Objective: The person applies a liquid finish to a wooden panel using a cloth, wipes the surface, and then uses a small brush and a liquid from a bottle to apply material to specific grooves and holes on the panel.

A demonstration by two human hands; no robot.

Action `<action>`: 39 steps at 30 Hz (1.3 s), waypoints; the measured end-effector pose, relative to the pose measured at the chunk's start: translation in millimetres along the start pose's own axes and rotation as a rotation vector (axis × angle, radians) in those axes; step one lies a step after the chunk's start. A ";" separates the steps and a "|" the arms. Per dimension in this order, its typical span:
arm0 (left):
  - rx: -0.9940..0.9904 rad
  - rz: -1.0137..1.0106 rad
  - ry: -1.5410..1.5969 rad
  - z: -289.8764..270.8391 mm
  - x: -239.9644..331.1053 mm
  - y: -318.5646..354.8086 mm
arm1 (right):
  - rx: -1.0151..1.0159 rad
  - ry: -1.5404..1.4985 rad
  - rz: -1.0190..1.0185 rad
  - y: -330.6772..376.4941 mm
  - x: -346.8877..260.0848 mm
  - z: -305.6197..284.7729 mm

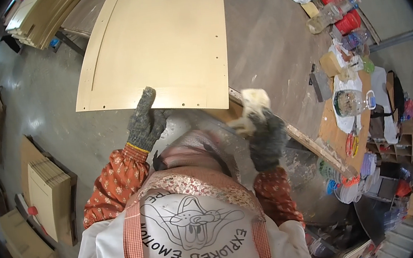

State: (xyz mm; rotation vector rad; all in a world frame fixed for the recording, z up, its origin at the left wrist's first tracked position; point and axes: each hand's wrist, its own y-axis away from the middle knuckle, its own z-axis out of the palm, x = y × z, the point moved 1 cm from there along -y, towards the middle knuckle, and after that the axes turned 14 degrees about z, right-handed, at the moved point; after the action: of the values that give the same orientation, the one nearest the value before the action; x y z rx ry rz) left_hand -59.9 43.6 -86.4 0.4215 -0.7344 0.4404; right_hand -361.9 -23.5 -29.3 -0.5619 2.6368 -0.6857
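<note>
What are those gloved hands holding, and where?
The left hand rests on the near edge of the tan board. The right hand grips a pale cloth by its lower end; it is blurred.

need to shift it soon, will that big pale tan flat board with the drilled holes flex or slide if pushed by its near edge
The pale tan flat board looks thin and wide, so probably somewhat bendy and awkward. Its smooth face likely slides easily on the grey worktop. The gloved left hand touches its near edge, overhanging the table.

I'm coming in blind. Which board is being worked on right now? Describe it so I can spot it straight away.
Start at the long grey workbench running up the middle of the view. On its left half lies a large pale cream panel, its near edge overhanging, with the gloved left hand pressing that edge. Unlike the stacked boards at the far left, it lies alone, with small drilled holes.
</note>
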 end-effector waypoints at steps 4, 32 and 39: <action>-0.021 -0.139 0.134 15.5 9.3 10.2 | -0.015 0.021 -0.011 -1.6 -30.4 24.5; -0.444 0.600 -1.586 -35.4 31.2 96.9 | -0.229 0.322 0.411 -130.0 205.4 -19.8; -0.016 0.267 -0.531 -62.4 2.5 40.3 | -0.352 0.141 0.334 -127.0 130.7 -34.0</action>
State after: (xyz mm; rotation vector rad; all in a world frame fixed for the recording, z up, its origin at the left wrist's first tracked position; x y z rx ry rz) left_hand -45.4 109.3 -117.8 0.4314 -1.3184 0.5808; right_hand -452.4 -172.4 33.9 -0.1537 2.9055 -0.1658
